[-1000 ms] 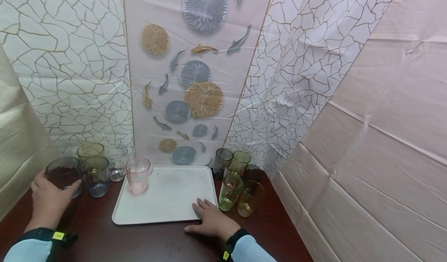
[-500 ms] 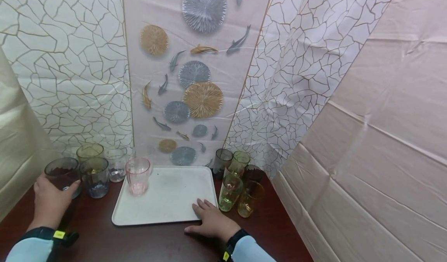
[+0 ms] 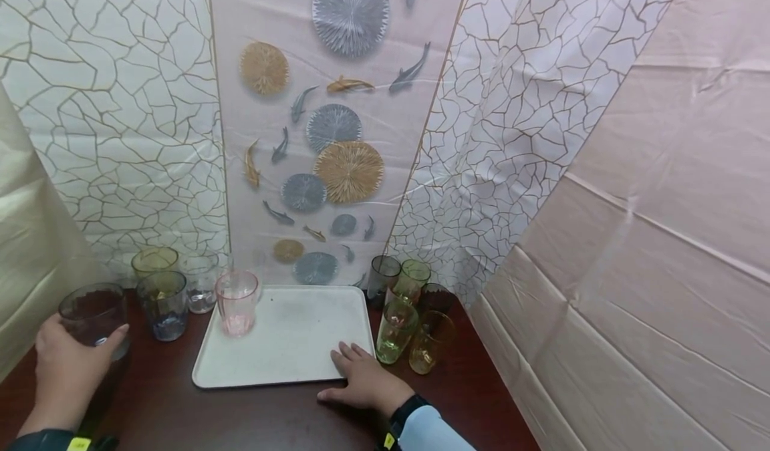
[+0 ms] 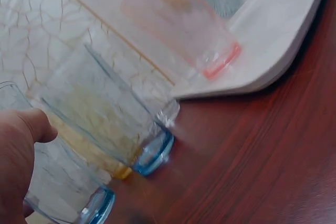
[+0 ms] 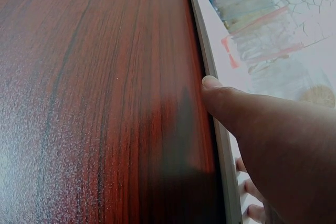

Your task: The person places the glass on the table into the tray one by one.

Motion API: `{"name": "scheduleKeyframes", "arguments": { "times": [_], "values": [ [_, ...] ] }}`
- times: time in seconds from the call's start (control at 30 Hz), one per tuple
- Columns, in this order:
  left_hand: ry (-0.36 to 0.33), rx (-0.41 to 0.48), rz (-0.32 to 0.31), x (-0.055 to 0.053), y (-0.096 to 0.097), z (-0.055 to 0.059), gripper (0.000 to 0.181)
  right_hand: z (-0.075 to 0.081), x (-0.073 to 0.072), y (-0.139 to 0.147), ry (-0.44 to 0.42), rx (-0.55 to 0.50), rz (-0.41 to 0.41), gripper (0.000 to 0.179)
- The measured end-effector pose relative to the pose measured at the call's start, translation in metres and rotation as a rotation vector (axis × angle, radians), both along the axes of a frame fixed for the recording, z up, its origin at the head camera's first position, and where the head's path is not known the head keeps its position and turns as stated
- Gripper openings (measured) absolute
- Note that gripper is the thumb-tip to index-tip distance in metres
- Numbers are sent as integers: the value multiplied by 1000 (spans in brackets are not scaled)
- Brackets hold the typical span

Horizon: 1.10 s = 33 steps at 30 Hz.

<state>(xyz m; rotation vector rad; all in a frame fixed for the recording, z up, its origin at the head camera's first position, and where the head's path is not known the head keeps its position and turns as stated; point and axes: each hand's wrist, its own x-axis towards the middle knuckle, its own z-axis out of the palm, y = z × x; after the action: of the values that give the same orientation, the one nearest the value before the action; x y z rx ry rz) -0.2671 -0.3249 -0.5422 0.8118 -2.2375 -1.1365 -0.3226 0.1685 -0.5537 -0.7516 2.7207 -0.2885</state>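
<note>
My left hand (image 3: 69,377) grips a blue-tinted glass tumbler (image 3: 90,307) at the far left of the table. In the left wrist view the thumb lies along that tumbler's side, and its blue base (image 4: 100,208) shows below; the other fingers are mostly hidden. A second blue tumbler (image 3: 165,314) stands upright to its right, with a gap between. My right hand (image 3: 368,381) rests at the near right corner of a white tray (image 3: 301,334), fingers spread on it and thumb at its front edge (image 5: 224,150). A pink tumbler (image 3: 236,304) stands on the tray's left side.
Behind the second blue tumbler stand a yellow tumbler (image 3: 155,258) and a clear tumbler (image 3: 202,287). Right of the tray is a group of several glasses, among them a green glass (image 3: 397,334) and an amber glass (image 3: 430,344). Patterned cloth (image 3: 337,204) hangs behind the table.
My left hand has drawn its tumbler to the left and toward me, widening the gap from the second blue tumbler. My right hand and the tray look unmoved.
</note>
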Motion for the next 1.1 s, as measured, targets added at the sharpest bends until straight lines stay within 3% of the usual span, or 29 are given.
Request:
{"name": "scheduleKeyframes", "arguments": {
  "times": [0.17,0.37,0.6,0.77,0.93,1.1],
  "values": [
    [80,-14,-51,18,14,10,107,-1,-1,1,12,16,1,100],
    [137,-61,-202,24,47,14,103,-2,-2,2,10,8,-8,99],
    [137,-65,-363,15,95,5,105,-1,0,1,1,6,-6,98],
    [81,-87,-455,5,125,2,108,-2,0,1,9,9,-6,99],
    [33,-88,-545,-4,140,0,112,-4,-2,2,13,5,-2,99],
    [-5,-85,-572,-9,145,-3,114,-6,-2,2,18,5,4,99]
  ]
}}
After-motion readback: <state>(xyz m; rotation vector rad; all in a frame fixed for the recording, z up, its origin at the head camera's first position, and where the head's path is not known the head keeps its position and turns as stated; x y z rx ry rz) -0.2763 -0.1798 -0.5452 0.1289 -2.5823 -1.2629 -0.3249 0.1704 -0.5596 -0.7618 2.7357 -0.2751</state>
